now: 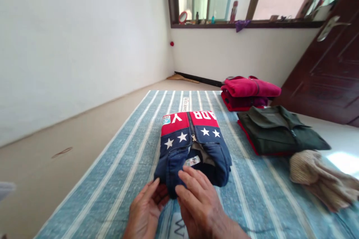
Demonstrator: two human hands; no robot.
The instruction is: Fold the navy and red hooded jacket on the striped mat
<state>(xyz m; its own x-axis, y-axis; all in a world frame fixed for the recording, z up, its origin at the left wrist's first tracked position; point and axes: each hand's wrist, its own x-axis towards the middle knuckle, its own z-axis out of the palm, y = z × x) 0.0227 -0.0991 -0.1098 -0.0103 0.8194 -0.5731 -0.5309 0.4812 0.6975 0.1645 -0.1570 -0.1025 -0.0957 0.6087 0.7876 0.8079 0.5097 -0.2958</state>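
A folded zip jacket (193,134), red on top and navy below with white stars and letters, lies on the striped blue cloth with its collar toward me. My left hand (147,205) pinches the near left edge of the jacket, thumb on top and fingers curled underneath. My right hand (199,198) rests on the near side of the collar, fingers stretched out and lightly bent; its thumb is hidden. A pale label (193,161) shows inside the neck opening, and the zip pull sits just above it.
To the right lie a folded dark green jacket (277,130) on something red, and a crumpled beige knit garment (322,179). Behind them is a stack of pink and dark red clothes (252,86). The striped cloth (112,179) ends at the left above a beige floor. A dark red door (322,71) stands right.
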